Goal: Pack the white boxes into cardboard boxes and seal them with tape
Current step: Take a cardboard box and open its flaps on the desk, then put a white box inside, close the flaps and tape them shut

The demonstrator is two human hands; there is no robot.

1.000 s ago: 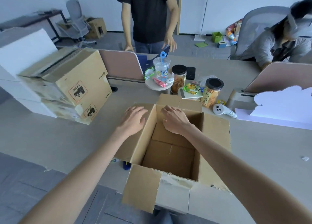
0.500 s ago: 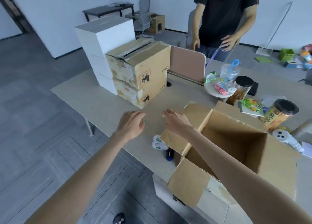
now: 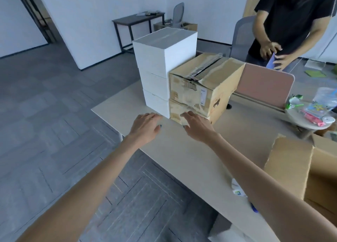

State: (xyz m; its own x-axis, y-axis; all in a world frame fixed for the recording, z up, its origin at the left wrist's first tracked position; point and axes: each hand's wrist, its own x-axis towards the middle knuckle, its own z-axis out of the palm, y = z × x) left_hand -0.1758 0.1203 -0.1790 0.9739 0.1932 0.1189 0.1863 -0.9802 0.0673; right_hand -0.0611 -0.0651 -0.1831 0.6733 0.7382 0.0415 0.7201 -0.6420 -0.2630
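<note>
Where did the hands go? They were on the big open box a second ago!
Both hands left the open cardboard box and reached left across the table. The left hand is now by the bottom of the white boxes; the right hand is at the lower taped cardboard box. Neither took hold of anything. The stacks and the open box stayed put.
</note>
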